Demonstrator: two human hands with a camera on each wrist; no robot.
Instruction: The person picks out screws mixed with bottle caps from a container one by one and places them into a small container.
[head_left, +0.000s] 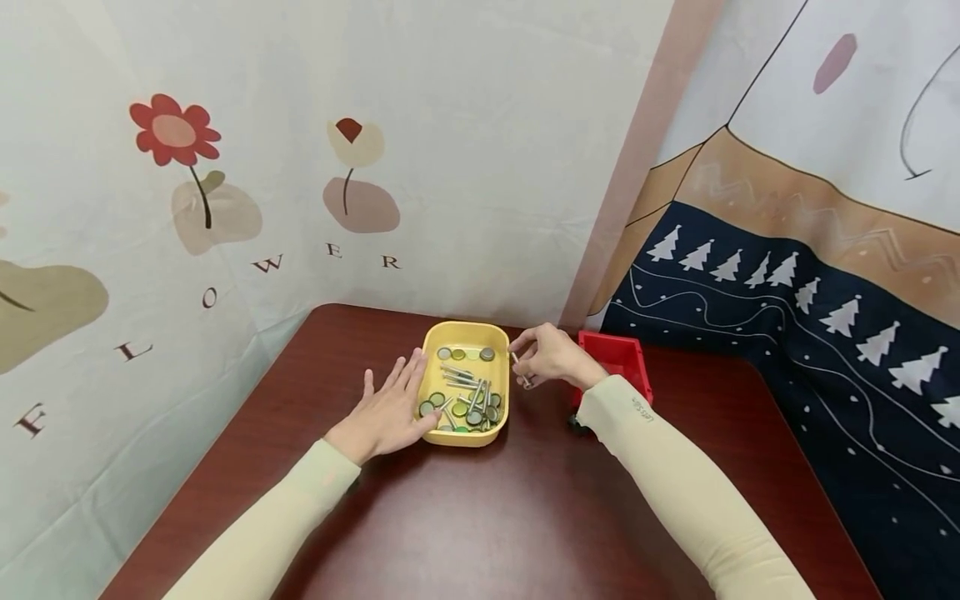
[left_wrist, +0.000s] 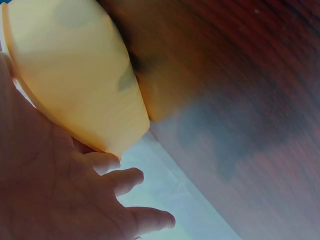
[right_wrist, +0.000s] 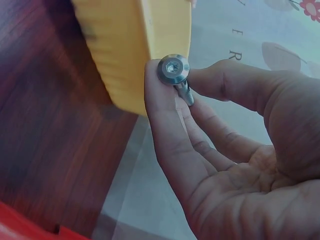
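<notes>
A yellow bin (head_left: 465, 439) stands on the table, holding several silver bolts (head_left: 465, 384) and several round caps (head_left: 459, 409), some green and some grey. My left hand (head_left: 384, 415) rests along the bin's left side with its fingers straight and spread; in the left wrist view the fingers (left_wrist: 127, 178) lie against the bin's wall. Just off the bin's right rim, my right hand (head_left: 553, 353) pinches a single bolt (right_wrist: 173, 69) between thumb and index finger. Its round head, with a hex socket, faces the right wrist camera.
To the right of the yellow bin stands a red bin (head_left: 637, 367), partly hidden by the right wrist. A small dark object (head_left: 577, 424) lies in front of it. A printed cloth wall (head_left: 480, 167) rises right behind the table's back edge.
</notes>
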